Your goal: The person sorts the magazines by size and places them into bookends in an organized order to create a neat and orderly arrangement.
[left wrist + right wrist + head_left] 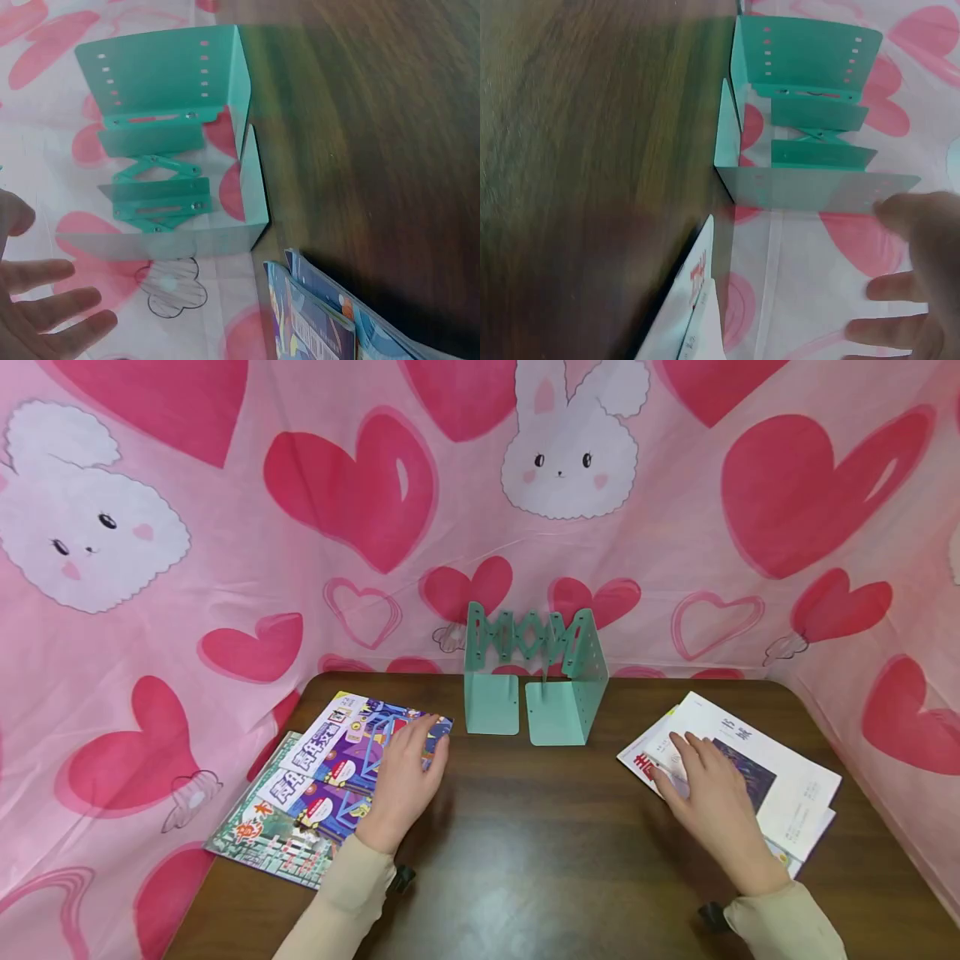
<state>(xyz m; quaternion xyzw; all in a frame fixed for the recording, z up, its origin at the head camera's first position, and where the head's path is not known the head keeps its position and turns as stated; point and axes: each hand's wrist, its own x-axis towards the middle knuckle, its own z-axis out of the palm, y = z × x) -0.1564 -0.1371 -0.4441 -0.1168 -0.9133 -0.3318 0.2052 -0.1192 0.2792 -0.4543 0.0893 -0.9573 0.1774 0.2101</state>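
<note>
Beyond the left hand (405, 781) and the right hand (712, 797), I viewed a pink heart-print cloth (536, 552); beneath both lay the brown worktop (517, 835). Overlapping magazines (326, 777) lay under the left, a pile of booklets (787, 789) under the right. The green bookend rack (491, 703) stood between and beyond them. Both hands were wide and unloaded; I could not tell whether fingertips touched covers.

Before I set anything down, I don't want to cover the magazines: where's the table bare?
Widest: the table between the left magazines and right magazines, in front of the green bookend. Narrower gaps flank the bookend. Crowded: both magazine piles.
</note>
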